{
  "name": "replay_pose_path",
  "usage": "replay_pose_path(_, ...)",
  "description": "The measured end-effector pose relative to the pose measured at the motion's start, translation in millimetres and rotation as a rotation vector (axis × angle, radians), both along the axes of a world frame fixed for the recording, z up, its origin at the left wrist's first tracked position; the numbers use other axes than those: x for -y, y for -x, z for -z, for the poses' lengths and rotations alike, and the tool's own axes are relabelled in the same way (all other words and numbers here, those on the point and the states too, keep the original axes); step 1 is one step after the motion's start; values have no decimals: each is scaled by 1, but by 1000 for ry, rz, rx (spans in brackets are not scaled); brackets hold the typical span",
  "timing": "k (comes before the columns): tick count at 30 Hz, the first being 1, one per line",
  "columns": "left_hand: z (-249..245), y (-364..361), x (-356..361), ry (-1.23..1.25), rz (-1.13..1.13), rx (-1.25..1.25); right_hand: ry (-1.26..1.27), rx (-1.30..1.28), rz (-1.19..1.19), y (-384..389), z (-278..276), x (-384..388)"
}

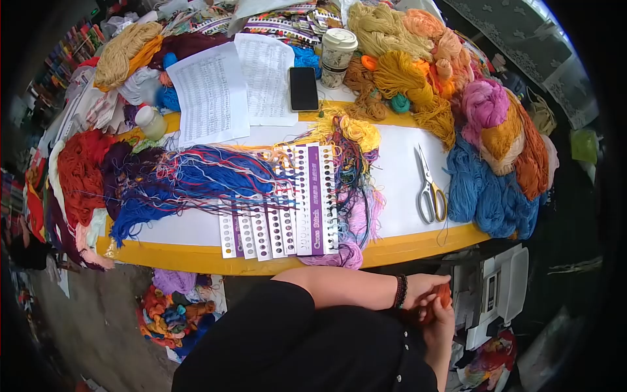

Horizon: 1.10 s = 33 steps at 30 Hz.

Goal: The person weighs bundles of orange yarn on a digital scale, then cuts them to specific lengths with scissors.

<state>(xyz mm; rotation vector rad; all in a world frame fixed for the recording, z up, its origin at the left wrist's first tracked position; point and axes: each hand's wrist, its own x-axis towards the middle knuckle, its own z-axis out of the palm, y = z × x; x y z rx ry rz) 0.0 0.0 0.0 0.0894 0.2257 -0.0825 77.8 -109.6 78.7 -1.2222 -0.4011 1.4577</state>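
Clasping rust-orange yarn (444, 296), the left hand (423, 287) and right hand (441, 321) meet; scissors (427, 184) lie at their twelve o'clock.

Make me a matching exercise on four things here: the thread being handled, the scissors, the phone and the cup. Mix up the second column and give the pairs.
Column one
1. Held thread
2. Scissors
3. Phone
4. Cup

Column two
A. Standing upright, with a white top
B. Grey and yellow at the handle end, near the blue yarn
C. Reddish orange, at the left hand and right hand
D. Lying flat with a dark screen, beside the printed sheets

Right pairs: 1-C, 2-B, 3-D, 4-A
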Motion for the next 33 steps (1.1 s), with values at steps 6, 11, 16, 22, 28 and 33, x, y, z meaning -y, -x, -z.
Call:
replay_pose_path(6, -51, 18, -5, -609, -203, 57, -11, 191, -91, -4, -2, 10)
replay_pose_path(11, -68, 30, -1, -876, -212, 89, -118, 114, 4, 0, -4, 9)
replay_pose_path(16, -73, 35, 3, -1109, -271, 32, -175, 109, 62, -1, -3, 11)
replay_pose_path(22, -84, 41, 3, -1264, -356, -29, -136, 151, 57, 5, -12, 9)
replay_pose_path(28, -81, 39, 3, -1317, -448, -69, -151, 198, 119, 10, -18, 7)
replay_pose_path(33, -71, 31, 6, -1291, -486, -44, -157, 246, 171, 7, -13, 9)
